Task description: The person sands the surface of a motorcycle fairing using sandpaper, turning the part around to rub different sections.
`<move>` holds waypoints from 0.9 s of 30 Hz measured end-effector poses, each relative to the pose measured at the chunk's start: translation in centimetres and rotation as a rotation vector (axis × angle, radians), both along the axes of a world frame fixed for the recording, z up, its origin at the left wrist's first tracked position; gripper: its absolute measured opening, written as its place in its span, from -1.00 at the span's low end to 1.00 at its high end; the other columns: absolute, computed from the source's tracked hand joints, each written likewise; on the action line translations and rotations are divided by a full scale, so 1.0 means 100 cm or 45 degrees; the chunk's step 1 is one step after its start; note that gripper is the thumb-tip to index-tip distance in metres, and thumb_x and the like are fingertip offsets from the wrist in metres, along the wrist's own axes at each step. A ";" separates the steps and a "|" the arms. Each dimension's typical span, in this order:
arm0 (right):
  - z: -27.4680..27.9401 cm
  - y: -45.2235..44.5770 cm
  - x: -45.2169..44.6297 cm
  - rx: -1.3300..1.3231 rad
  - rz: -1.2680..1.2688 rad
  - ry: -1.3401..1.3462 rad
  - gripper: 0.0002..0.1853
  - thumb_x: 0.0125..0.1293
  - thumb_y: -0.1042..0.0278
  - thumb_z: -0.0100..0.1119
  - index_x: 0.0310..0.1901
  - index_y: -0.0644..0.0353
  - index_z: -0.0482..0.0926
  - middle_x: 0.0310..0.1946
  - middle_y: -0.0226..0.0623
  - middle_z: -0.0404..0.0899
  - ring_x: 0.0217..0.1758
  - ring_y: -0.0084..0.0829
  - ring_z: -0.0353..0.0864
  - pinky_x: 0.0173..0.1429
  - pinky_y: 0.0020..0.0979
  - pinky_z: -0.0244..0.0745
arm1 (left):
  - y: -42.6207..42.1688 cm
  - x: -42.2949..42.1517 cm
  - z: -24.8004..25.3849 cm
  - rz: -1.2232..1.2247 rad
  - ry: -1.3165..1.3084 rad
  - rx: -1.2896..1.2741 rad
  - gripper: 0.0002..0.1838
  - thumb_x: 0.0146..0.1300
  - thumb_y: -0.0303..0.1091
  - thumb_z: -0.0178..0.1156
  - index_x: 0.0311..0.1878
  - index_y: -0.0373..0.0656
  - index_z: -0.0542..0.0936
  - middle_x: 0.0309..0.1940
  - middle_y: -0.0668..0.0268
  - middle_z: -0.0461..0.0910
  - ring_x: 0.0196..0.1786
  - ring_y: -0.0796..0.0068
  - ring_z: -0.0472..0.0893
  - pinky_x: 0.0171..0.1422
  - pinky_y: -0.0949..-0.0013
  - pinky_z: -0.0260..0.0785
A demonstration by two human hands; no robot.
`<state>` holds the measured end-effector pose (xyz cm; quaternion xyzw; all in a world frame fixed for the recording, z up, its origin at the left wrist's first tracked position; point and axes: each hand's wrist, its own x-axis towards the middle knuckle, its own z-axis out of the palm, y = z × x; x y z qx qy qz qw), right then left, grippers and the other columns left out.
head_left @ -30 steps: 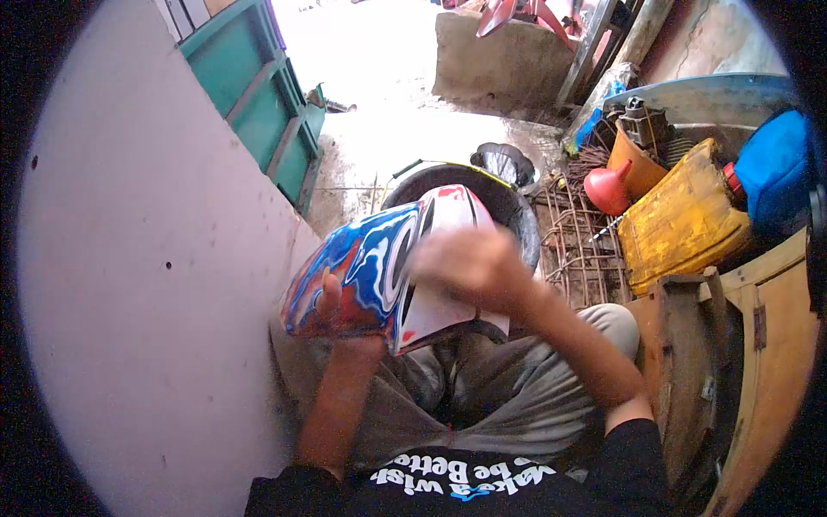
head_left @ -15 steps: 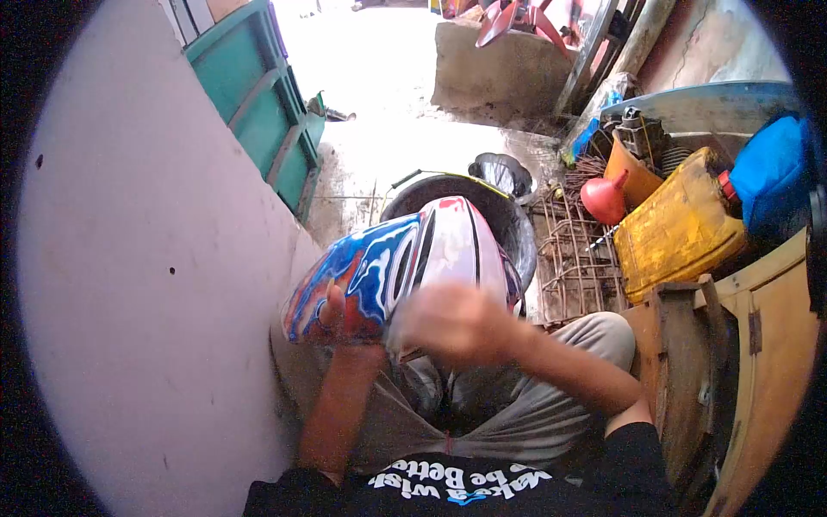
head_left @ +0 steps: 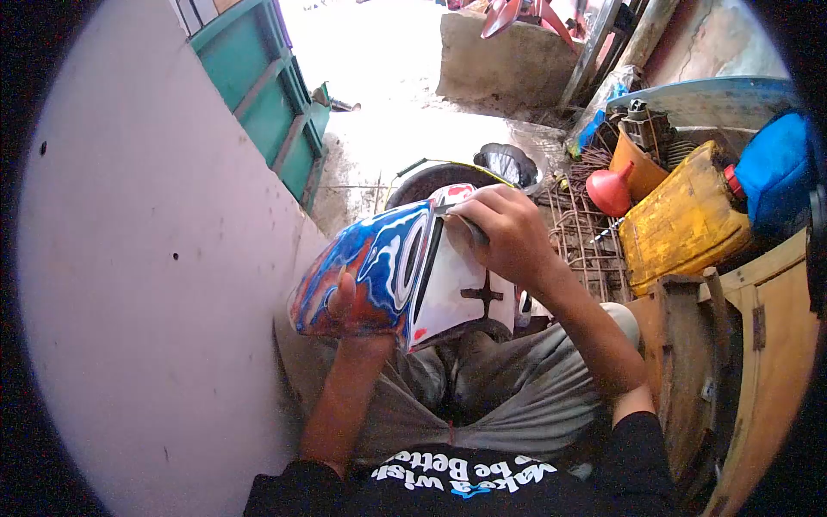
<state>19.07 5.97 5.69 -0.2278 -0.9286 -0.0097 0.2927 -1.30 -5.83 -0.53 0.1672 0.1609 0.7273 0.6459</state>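
A curved painted shell lies over my lap, swirled blue, red and white on its left side. Its right part is white, with dark slots and a dark cross-shaped opening. My left hand grips the shell's left lower side, thumb on the painted face and the other fingers hidden beneath. Near the far end of the white part, my right hand is closed on a thin grey piece, pressed against the surface by the slot. What that piece is made of is hard to make out.
A dark basin stands beyond the shell. To the right are a rusty wire grid, a red funnel, a yellow jerrycan and wooden furniture. A pale wall and a green door bound the left.
My right hand has moved away from my body, from the shell's near edge to its far end, uncovering the cross-shaped opening. The left hand keeps its grip.
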 end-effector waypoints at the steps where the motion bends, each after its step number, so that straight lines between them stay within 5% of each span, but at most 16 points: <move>1: -0.004 0.003 0.001 0.077 -0.066 -0.083 -0.83 0.22 0.30 0.30 -0.15 -0.01 0.69 -0.20 -0.38 0.73 -0.02 -0.25 0.76 0.10 -0.21 0.65 | 0.005 -0.002 -0.004 -0.019 0.004 0.046 0.06 0.20 0.21 0.44 0.54 -0.34 0.27 0.42 -0.05 0.48 0.38 -0.01 0.57 0.52 -0.02 0.41; 3: -0.026 -0.032 -0.019 0.055 0.289 0.216 -0.82 0.20 0.30 0.29 -0.15 0.02 0.68 -0.20 -0.37 0.72 0.01 -0.27 0.75 0.12 -0.22 0.65 | 0.018 -0.007 -0.027 -0.072 -0.022 0.171 0.05 0.21 0.21 0.44 0.55 -0.33 0.26 0.42 -0.06 0.48 0.38 -0.02 0.57 0.52 -0.04 0.41; 5: -0.001 -0.060 -0.028 0.180 0.645 0.079 -0.83 0.24 0.35 0.22 -0.14 0.03 0.69 -0.16 -0.34 0.73 0.01 -0.34 0.76 0.13 -0.23 0.66 | 0.022 -0.008 -0.032 -0.120 -0.105 0.213 0.05 0.22 0.21 0.42 0.56 -0.33 0.25 0.43 -0.07 0.47 0.40 -0.03 0.55 0.52 -0.05 0.41; 9: -0.004 0.010 -0.006 0.089 -0.058 0.194 -0.78 0.18 0.29 0.35 -0.12 0.02 0.71 -0.20 -0.32 0.74 -0.16 -0.23 0.74 -0.04 -0.14 0.61 | 0.005 -0.002 -0.017 -0.160 -0.230 0.125 0.07 0.24 0.24 0.40 0.58 -0.31 0.21 0.45 -0.08 0.43 0.45 -0.05 0.50 0.55 -0.07 0.36; 11: -0.008 -0.010 -0.006 0.098 0.098 0.138 -0.83 0.21 0.30 0.33 -0.16 0.05 0.71 -0.21 -0.36 0.73 -0.12 -0.25 0.76 0.01 -0.17 0.65 | 0.014 -0.010 -0.046 -0.256 -0.232 0.195 0.09 0.22 0.27 0.41 0.59 -0.29 0.21 0.46 -0.08 0.43 0.46 -0.05 0.49 0.57 -0.07 0.35; 13: -0.018 -0.049 -0.024 0.162 0.496 0.094 -0.80 0.19 0.32 0.31 -0.13 0.06 0.71 -0.13 -0.39 0.75 0.03 -0.32 0.76 0.27 -0.25 0.62 | 0.022 -0.013 -0.051 -0.435 -0.422 0.316 0.11 0.20 0.29 0.42 0.58 -0.29 0.22 0.45 -0.07 0.44 0.45 -0.05 0.50 0.57 -0.07 0.35; 15: -0.015 -0.046 -0.026 0.194 0.628 0.175 -0.83 0.19 0.34 0.33 -0.16 0.04 0.71 -0.13 -0.37 0.75 0.03 -0.31 0.76 0.22 -0.22 0.62 | 0.022 -0.017 -0.049 -0.564 -0.571 0.373 0.12 0.19 0.30 0.43 0.58 -0.29 0.22 0.45 -0.06 0.45 0.44 -0.06 0.51 0.57 -0.07 0.36; 19: -0.006 0.011 -0.004 0.046 -0.122 0.133 -0.83 0.13 0.35 0.41 -0.20 0.00 0.71 -0.21 -0.36 0.74 -0.13 -0.29 0.74 -0.08 -0.19 0.58 | 0.009 -0.009 -0.027 -0.293 -0.236 0.177 0.11 0.18 0.29 0.44 0.57 -0.28 0.24 0.44 -0.04 0.45 0.43 -0.04 0.52 0.56 -0.07 0.37; 23: -0.008 -0.055 -0.028 0.146 0.619 0.165 -0.86 0.27 0.37 0.25 -0.16 -0.01 0.69 -0.17 -0.39 0.71 -0.03 -0.35 0.75 0.16 -0.18 0.64 | 0.015 -0.006 -0.024 -0.121 -0.076 0.102 0.06 0.21 0.27 0.41 0.57 -0.26 0.26 0.44 -0.03 0.46 0.42 -0.02 0.53 0.55 -0.08 0.37; 27: -0.014 0.003 -0.001 0.155 0.090 0.017 -0.82 0.21 0.30 0.31 -0.14 -0.02 0.70 -0.15 -0.35 0.72 -0.04 -0.30 0.75 0.03 -0.18 0.64 | 0.004 -0.004 -0.015 -0.102 -0.072 0.045 0.07 0.20 0.27 0.42 0.57 -0.27 0.25 0.45 -0.03 0.45 0.42 -0.02 0.53 0.55 -0.07 0.38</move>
